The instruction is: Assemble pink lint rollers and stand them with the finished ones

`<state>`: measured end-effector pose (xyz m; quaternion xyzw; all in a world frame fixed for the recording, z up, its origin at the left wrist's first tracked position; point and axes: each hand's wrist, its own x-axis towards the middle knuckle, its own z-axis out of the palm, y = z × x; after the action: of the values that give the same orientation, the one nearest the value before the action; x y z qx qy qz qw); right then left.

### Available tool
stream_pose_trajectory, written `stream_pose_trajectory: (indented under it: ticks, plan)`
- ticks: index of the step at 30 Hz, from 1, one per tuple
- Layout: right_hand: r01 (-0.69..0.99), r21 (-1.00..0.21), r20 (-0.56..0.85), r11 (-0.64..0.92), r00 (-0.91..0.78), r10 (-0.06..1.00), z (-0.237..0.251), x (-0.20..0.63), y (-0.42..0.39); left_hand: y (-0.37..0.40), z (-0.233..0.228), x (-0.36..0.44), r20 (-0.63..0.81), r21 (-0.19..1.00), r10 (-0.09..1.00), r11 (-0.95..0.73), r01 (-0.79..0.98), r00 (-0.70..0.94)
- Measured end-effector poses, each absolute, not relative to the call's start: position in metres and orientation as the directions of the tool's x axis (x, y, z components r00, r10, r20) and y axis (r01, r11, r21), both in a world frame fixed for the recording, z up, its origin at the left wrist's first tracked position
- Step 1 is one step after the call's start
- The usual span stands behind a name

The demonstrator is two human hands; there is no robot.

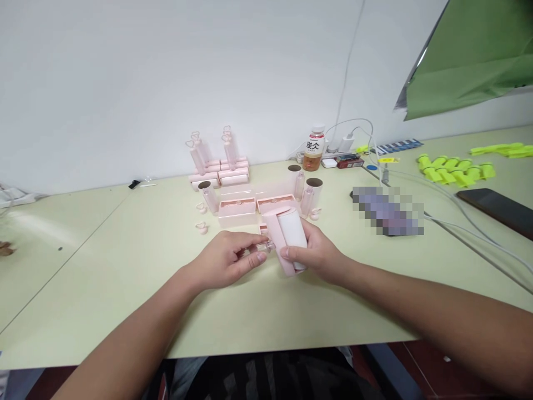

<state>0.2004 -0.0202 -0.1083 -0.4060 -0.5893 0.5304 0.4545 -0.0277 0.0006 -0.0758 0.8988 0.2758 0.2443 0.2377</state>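
My right hand [313,251] is wrapped round a pink holder [278,244] with a white roll [293,233] in it, which looks like a lint roller. The holder is tilted, and its lower end hangs over the table. At its left side, my left hand [235,260] is closed with thumb and forefinger on a small clear plastic piece [270,246], which touches or nearly touches the holder; the fingers partly hide it. Just beyond stand two open pink boxes [237,214] side by side. Small pink heart-topped pieces [202,228] lie left of them.
Upright rolls with brown cores [314,183] flank the boxes. Finished-looking pink rollers with heart-topped handles [229,153] stand near the wall. A drink bottle [313,147], white cables [447,191], a blurred-out flat object [387,211], a dark phone [495,211] and yellow-green pieces [453,169] are to the right.
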Motion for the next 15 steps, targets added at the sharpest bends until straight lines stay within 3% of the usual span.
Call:
stream_pose_trajectory:
  ticks: [15]
  plan:
    - [0.065, -0.996, 0.038, 0.059, -0.292, 0.956, -0.1047, 0.1987, -0.0236, 0.0001, -0.0752, -0.0261, 0.214, 0.624, 0.640, -0.671, 0.400, 0.738]
